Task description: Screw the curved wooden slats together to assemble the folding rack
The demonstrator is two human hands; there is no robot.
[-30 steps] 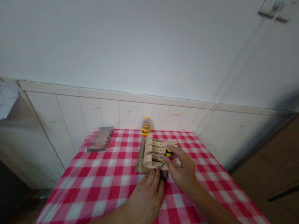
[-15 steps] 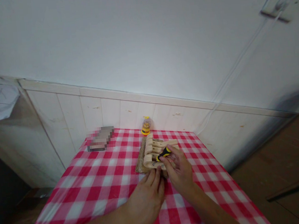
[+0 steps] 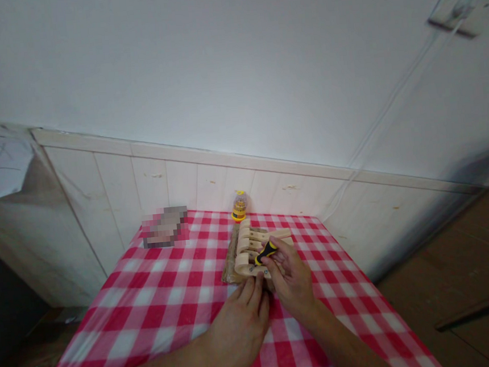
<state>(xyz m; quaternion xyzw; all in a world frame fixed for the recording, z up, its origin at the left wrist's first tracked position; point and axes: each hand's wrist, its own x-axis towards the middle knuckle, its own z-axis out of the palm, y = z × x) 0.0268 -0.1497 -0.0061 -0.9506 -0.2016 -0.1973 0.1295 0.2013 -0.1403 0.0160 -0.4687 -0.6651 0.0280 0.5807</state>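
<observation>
In my right hand (image 3: 294, 273) is a black and yellow screwdriver (image 3: 266, 253), its handle pinched between fingers and thumb and slanting down to the left. The tool's tip is over the nearest of several curved, pale wooden pieces (image 3: 243, 259), where small dark screws or holes show. My left hand (image 3: 243, 315) presses its fingertips against the near edge of that same piece, fingers close together. Beneath the wooden pieces lies a brown wrapped slab (image 3: 231, 267), partly hidden by them and by my hands.
A clear-and-yellow case of bits (image 3: 238, 207) stands by the wall behind the work. To the left lies a blurred-out flat object (image 3: 165, 227). A red-and-white checked cloth (image 3: 161, 305) covers the table. A socket with a cord (image 3: 454, 11) is high on the right.
My right hand has shifted very slightly left, and the screwdriver handle has turned or tilted a little. The left hand and the wooden pieces hold still.
</observation>
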